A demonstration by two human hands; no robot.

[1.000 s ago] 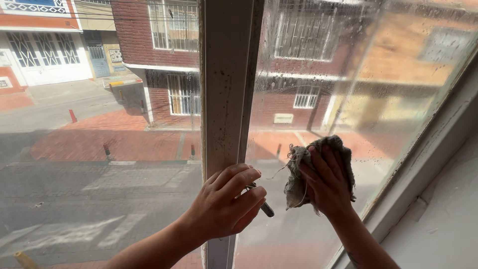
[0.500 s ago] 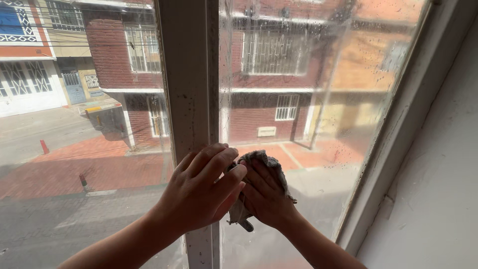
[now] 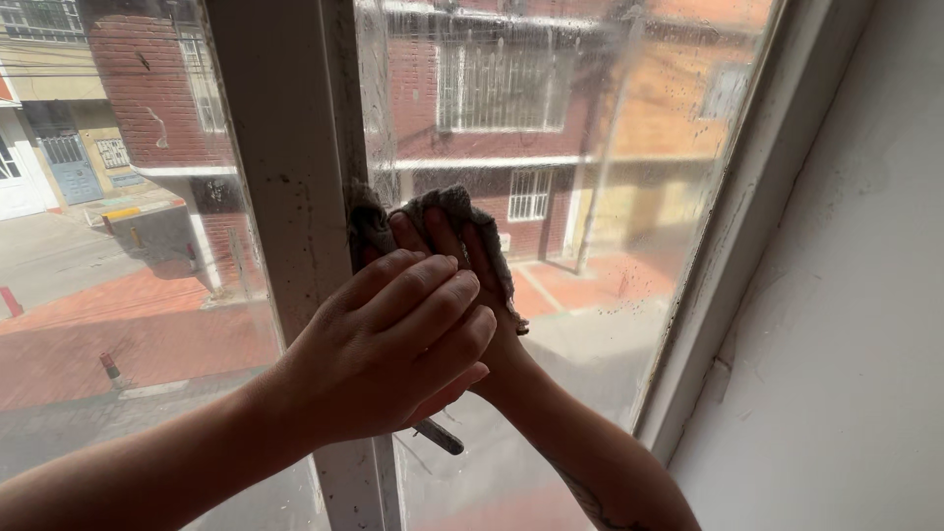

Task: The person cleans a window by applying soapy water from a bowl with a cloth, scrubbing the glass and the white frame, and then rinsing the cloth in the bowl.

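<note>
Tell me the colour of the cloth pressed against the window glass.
Grey-brown, dingy; the cloth shows best in the head view, under the right hand.

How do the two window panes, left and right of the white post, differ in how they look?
The right pane is hazy and streaked with droplets and smears, blurring the buildings behind it; the left pane is clearer, so the street shows sharply. The right hand presses a grey cloth against the right pane beside the white post; nothing touches the left pane. The left hand crosses in front of the post. Both panes share that speckled post.
</note>
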